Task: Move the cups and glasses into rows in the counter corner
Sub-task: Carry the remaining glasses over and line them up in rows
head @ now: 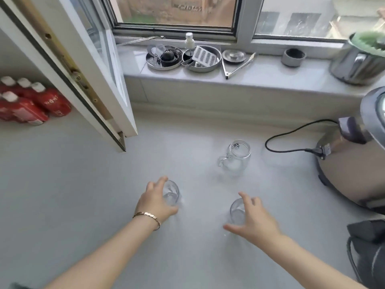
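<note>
Two small clear glasses and one clear glass mug stand on the pale grey counter (83,195). My left hand (155,200), with a gold bracelet on the wrist, curls around the left glass (172,193), fingers behind it and thumb in front. My right hand (255,219) is spread around the right glass (236,211). Its thumb is a little off the base and its fingers reach past the rim; I cannot tell whether it touches. The mug (236,158) stands upright farther back, handle to the left, and neither hand touches it.
An open window sash (87,80) juts over the counter at the left, with red bottles (31,103) behind it. The sill (260,76) holds steel dishes, tongs and a pot. A steel urn (350,163) with a black cord (279,140) stands at the right, with a black object (366,247) below it.
</note>
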A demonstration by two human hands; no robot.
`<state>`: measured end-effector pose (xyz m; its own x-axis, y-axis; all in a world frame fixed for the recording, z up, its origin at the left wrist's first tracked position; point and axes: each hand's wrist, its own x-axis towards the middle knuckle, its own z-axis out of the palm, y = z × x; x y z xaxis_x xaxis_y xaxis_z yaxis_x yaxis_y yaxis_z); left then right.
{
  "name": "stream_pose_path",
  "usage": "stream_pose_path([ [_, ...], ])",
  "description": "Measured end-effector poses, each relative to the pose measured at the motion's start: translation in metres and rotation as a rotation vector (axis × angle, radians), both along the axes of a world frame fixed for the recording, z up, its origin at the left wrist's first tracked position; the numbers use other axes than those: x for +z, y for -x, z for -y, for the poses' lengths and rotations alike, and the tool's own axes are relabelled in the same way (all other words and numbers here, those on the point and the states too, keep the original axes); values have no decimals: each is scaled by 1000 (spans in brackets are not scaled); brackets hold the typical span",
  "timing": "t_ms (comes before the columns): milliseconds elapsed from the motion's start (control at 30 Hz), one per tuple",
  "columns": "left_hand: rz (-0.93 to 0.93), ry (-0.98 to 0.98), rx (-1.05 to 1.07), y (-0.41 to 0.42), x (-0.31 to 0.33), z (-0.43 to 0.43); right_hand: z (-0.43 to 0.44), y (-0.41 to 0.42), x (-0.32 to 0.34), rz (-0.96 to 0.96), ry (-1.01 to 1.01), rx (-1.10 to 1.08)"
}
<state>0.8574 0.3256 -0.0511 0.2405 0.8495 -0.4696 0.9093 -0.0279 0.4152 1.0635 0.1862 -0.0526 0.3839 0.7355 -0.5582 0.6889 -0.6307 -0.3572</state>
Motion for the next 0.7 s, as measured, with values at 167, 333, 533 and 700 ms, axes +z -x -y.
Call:
stream_pose_path([
  [167,116,-17,198,38,16,39,-1,12,3,20,-52,-13],
  [333,103,-119,326,104,42,76,-18,66,24,-22,-94,203],
  [533,148,-238,564,223,64,155,-26,197,56,-58,-198,551],
  [700,62,-295,779,340,86,248,7,341,69,-142,-246,842],
])
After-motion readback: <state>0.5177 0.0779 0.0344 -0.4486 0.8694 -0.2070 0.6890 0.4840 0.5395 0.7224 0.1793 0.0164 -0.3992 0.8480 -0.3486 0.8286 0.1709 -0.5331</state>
